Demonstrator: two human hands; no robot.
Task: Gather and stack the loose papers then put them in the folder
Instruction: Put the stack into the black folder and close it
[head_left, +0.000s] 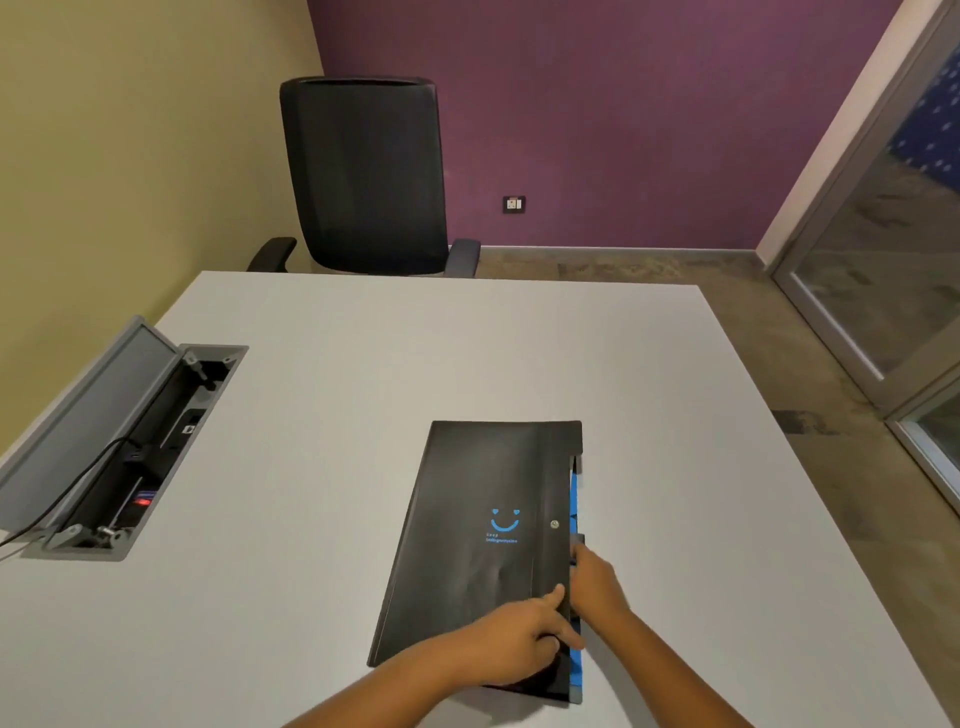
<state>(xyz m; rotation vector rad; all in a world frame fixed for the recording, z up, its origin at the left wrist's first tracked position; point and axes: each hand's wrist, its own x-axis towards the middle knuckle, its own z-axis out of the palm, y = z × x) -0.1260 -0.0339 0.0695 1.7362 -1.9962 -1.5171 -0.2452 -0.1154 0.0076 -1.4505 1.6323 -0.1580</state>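
Observation:
A black folder with a blue smiley print and a snap button lies closed on the white table, near the front edge. A thin blue strip shows along its right side. My left hand rests on the folder's lower right part, its thumb and fingers pinching the cover's right edge. My right hand is at the same edge from the right, fingertips touching the cover flap. No loose papers are visible on the table.
An open cable box with a raised grey lid, plugs and a black cord is sunk into the table at the left. A black office chair stands at the far side. A glass door is at the right.

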